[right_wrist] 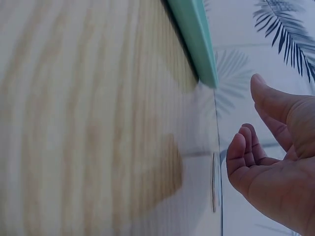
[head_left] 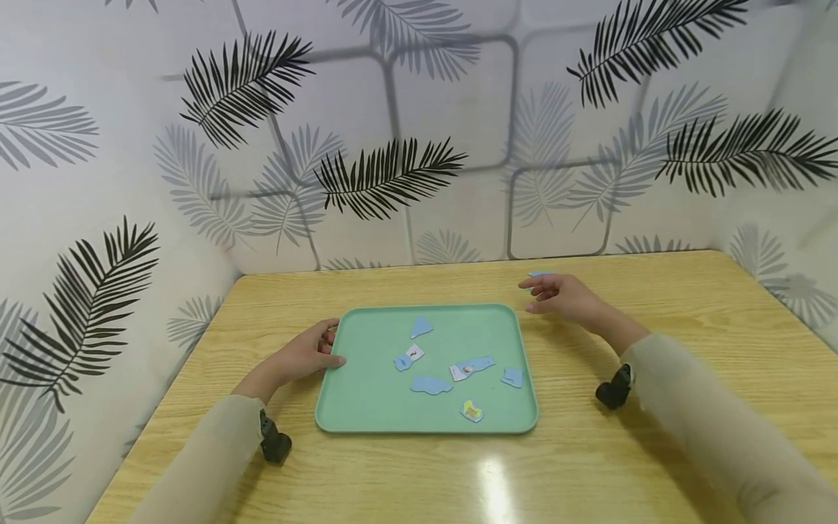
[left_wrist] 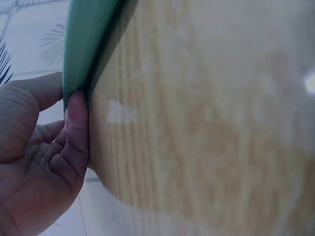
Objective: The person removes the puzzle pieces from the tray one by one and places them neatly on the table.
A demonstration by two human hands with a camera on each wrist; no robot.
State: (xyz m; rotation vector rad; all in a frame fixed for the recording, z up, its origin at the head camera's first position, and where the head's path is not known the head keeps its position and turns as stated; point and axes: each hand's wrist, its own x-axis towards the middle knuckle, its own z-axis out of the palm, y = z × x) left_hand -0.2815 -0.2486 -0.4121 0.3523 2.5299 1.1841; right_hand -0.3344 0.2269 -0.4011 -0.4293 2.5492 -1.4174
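Observation:
A green tray (head_left: 380, 411) lies on the wooden table with several flat, torn-edged pieces in it, light blue with small pictures. My left hand (head_left: 308, 354) grips the tray's left rim, thumb over the edge; in the left wrist view the fingers (left_wrist: 76, 110) press against the rim's outer side. Past the tray's far right corner hovers my right hand (head_left: 563, 297), its fingers loosely bent and holding nothing. Just behind it a blue piece (head_left: 542, 273) shows on the table, partly hidden by the hand. In the tray are a triangular piece (head_left: 422, 326) and a yellow-printed piece (head_left: 471, 411).
The wooden table (head_left: 419, 473) reaches back to a wall (head_left: 452, 211) covered with a leaf pattern, which also runs along the left and right sides. Each wrist carries a small black camera (head_left: 614, 389).

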